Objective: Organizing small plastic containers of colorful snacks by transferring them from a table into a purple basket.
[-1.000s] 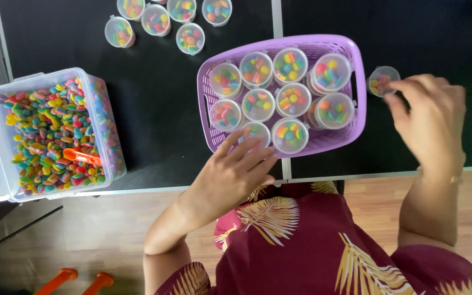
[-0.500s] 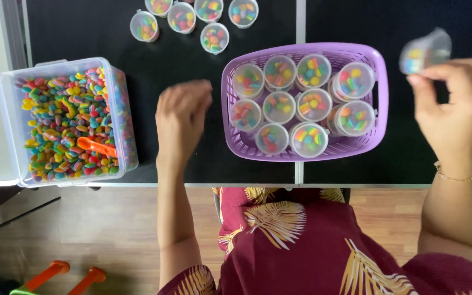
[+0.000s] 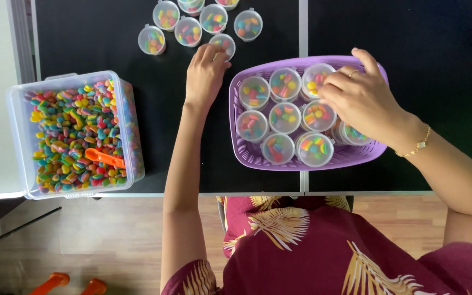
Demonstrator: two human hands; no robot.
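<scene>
Black tabletop [image 3: 110,33] under us: our right hand [image 3: 359,95] sets a candy cup, fingers closed over it, into the purple basket [image 3: 236,147]. Our left hand [image 3: 206,74] curls onto a loose cup [image 3: 224,43]; gripping it squarely comes next, we judge.

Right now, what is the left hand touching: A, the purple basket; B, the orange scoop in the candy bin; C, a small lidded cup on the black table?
C: the left hand rests its fingertips on a cup outside the basket, far from the scoop.
</scene>
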